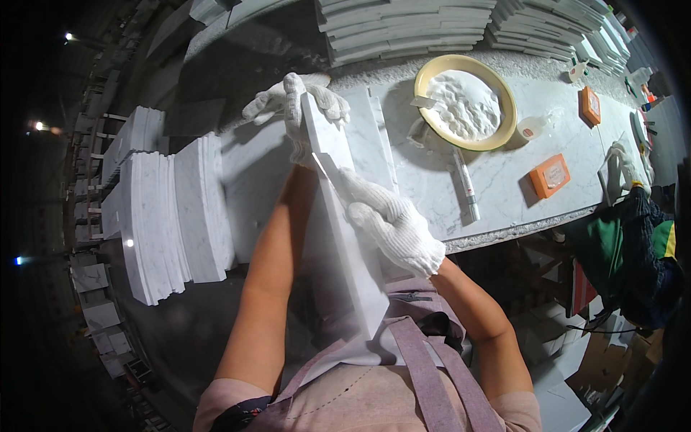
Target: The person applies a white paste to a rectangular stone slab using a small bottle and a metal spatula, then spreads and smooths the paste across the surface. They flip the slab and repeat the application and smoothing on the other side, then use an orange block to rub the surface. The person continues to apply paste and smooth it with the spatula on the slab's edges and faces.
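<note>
A long white marble strip (354, 263) stands tilted on its edge in front of me, running from my lap to over the table. My left hand (294, 108), in a white knit glove, grips its far end, with fingers on both sides. Also gloved in white, my right hand (392, 222) is closed at the strip's right side, about midway along. A thin, flat, pale scraper-like piece (325, 171) projects from its fingertips against the strip's upper edge. Those fingers partly hide the piece, so its full shape does not show.
Right of the strip, a marble tabletop (432, 191) carries a yellow-rimmed bowl (509, 93) of white powder, a marker pen (466, 186), a clear bottle (534, 128) and orange blocks (550, 176). Stacked marble pieces stand left (155, 223) and at the back (407, 29). Cloths (626, 237) hang far right.
</note>
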`<state>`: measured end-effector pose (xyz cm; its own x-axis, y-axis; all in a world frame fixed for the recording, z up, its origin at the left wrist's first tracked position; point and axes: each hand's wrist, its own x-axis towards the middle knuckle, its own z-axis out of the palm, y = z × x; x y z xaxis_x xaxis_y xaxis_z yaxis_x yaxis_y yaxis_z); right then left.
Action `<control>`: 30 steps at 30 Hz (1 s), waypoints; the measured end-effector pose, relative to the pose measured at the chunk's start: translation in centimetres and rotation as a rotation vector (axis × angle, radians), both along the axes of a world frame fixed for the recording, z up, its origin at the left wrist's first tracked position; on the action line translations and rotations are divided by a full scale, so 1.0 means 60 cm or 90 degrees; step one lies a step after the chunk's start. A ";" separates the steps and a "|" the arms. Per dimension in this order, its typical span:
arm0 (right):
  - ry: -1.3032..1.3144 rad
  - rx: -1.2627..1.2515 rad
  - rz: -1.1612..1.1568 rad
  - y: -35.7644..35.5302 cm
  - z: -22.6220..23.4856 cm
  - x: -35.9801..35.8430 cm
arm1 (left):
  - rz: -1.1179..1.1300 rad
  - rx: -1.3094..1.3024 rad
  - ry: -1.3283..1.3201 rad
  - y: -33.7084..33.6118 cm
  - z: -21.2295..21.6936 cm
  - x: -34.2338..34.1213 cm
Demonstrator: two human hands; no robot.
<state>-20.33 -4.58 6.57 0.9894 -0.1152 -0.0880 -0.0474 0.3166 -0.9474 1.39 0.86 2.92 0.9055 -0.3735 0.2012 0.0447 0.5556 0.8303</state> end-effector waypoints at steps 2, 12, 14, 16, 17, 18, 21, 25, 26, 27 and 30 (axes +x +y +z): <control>0.067 0.078 0.017 -0.012 0.004 -0.008 | -0.006 0.022 0.045 -0.003 0.007 -0.002; 0.051 0.309 -0.116 -0.083 -0.043 -0.061 | -0.025 0.168 0.067 -0.020 0.024 -0.007; 0.078 0.262 -0.141 -0.096 -0.052 -0.067 | -0.035 0.172 0.028 -0.023 0.016 -0.008; 0.083 0.250 -0.187 -0.106 -0.055 -0.068 | -0.008 0.257 -0.008 -0.029 0.001 0.000; 0.092 0.231 -0.220 -0.110 -0.055 -0.066 | 0.006 0.277 -0.057 -0.034 -0.009 0.007; 0.082 0.203 -0.226 -0.114 -0.053 -0.063 | 0.037 0.315 -0.064 -0.039 -0.018 0.020; 0.079 0.156 -0.197 -0.127 -0.039 -0.041 | 0.048 0.325 -0.087 -0.043 -0.043 0.048; 0.025 0.042 -0.135 -0.136 -0.015 0.012 | 0.023 0.453 -0.013 -0.032 -0.056 0.057; 0.003 0.021 -0.131 -0.136 -0.010 0.029 | 0.021 0.409 -0.014 -0.033 -0.056 0.054; 0.017 -0.014 -0.126 -0.139 -0.006 0.048 | 0.019 0.366 -0.015 -0.035 -0.054 0.050; -0.021 -0.076 -0.095 -0.143 0.006 0.084 | 0.022 0.320 -0.052 -0.041 -0.043 0.041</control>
<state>-15.28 -13.15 6.94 0.9629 -0.2677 -0.0331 0.0230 0.2034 -0.9788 3.88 -1.60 0.36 0.9079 -0.4127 0.0742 -0.0421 0.0864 0.9954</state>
